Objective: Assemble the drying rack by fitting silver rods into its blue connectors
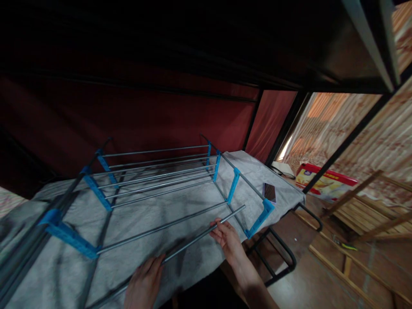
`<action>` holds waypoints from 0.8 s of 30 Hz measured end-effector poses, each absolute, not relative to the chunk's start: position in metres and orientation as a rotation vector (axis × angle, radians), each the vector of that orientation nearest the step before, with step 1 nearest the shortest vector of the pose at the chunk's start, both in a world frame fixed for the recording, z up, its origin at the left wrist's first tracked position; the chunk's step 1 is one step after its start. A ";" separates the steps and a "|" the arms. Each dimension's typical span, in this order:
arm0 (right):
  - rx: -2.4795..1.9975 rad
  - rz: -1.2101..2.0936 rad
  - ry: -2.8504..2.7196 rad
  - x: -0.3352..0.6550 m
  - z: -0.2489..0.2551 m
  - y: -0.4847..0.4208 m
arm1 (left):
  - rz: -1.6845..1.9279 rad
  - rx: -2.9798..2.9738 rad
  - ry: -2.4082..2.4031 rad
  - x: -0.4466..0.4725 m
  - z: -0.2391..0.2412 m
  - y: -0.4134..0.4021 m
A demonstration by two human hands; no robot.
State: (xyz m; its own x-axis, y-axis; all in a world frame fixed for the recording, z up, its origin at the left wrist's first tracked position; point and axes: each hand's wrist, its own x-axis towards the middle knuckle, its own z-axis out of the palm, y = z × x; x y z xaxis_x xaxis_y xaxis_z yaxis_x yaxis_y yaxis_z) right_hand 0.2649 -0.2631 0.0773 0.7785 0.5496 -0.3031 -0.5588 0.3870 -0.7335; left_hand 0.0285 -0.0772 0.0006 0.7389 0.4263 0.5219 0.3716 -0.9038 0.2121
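**Metal tube (193, 241) partly hidden**

You can't make out its left end past your left hand (145, 278), which curls over it, cut off below. Your right hand (226, 237) pinches it, fingers nearly closed, nearside of the blue-bracketed rack (233, 185).

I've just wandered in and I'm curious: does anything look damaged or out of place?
No damage stands out. The grey rod between the left hand and right hand looks odd: its right end sticks out free, outside any blue bracket. A phone on the sheet seems slightly out of place.
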 end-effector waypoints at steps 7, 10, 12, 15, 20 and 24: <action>-0.934 0.681 0.001 0.268 0.063 -0.272 | 0.881 2.862 0.827 0.001 -0.025 -0.061; -0.938 0.655 0.030 0.276 0.059 -0.272 | 0.878 2.882 0.731 -0.006 -0.020 -0.062; -0.930 0.654 0.041 0.282 0.057 -0.271 | 0.880 2.872 0.723 -0.007 -0.010 -0.069; -0.939 0.655 0.041 0.291 0.054 -0.273 | 0.909 2.811 0.786 -0.004 0.005 -0.083; -0.999 0.675 0.027 0.308 0.038 -0.284 | 0.854 2.803 0.797 0.000 0.015 -0.091; -1.039 0.648 0.086 0.321 0.014 -0.293 | 0.790 2.926 0.716 0.001 0.015 -0.087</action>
